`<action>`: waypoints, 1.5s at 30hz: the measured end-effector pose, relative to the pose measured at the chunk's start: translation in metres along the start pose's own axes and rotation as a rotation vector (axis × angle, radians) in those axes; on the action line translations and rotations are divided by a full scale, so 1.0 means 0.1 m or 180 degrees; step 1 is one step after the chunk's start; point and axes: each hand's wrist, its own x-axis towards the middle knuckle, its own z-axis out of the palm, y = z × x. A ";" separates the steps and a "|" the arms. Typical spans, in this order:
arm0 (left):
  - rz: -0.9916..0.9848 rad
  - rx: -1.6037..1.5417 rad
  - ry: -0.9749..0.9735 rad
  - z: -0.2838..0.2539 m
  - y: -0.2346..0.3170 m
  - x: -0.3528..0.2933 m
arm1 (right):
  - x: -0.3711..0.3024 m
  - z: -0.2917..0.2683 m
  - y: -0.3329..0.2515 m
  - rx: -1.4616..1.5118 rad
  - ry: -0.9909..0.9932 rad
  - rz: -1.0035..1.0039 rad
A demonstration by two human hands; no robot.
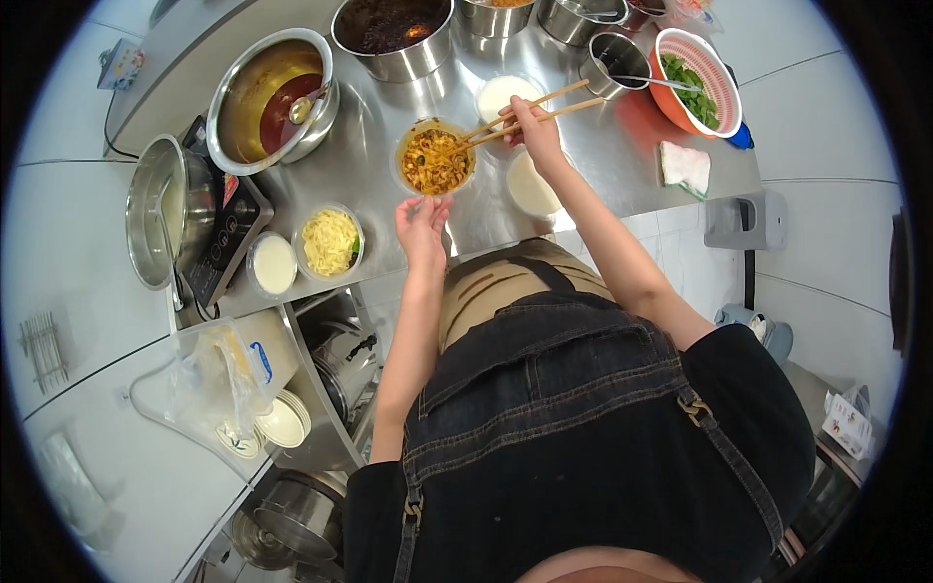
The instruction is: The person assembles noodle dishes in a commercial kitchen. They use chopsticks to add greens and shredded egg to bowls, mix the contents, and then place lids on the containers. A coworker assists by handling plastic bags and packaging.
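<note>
My right hand (532, 128) is closed around a pair of long wooden chopsticks (562, 112), their tips down in a round clear bowl of sauced noodles (434, 161). At the near rim of that bowl is my left hand (425, 219), its fingertips pinched against the edge. A tub of white liquid (507, 94) stands just beyond my right hand, and another white tub (532, 185) sits under my right forearm. Left of my left hand there is a clear bowl of pale plain noodles (330, 242) with a bit of green, beside a small tub of white liquid (273, 264).
A large steel bowl of reddish oil (225, 87) with a ladle stands at the left. Beside it are a steel pot (146, 209) and an induction cooker (228, 248). Steel pots (398, 63) line the back. An orange-red basket of greens (671, 102) and a folded cloth (685, 169) lie right.
</note>
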 end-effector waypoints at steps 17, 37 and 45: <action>0.0132 0.0148 -0.0061 0.03 0.03 0.04 | -0.11 0.15 -0.29 0.0004 0.0032 -0.0838; 0.0207 0.0177 -0.0131 -0.06 0.10 0.11 | 0.11 0.71 -0.69 -0.1726 -0.0920 -0.1347; 0.0233 -0.0297 -0.0124 0.08 -0.14 0.15 | -0.32 0.61 -0.59 -0.2217 -0.0764 -0.1675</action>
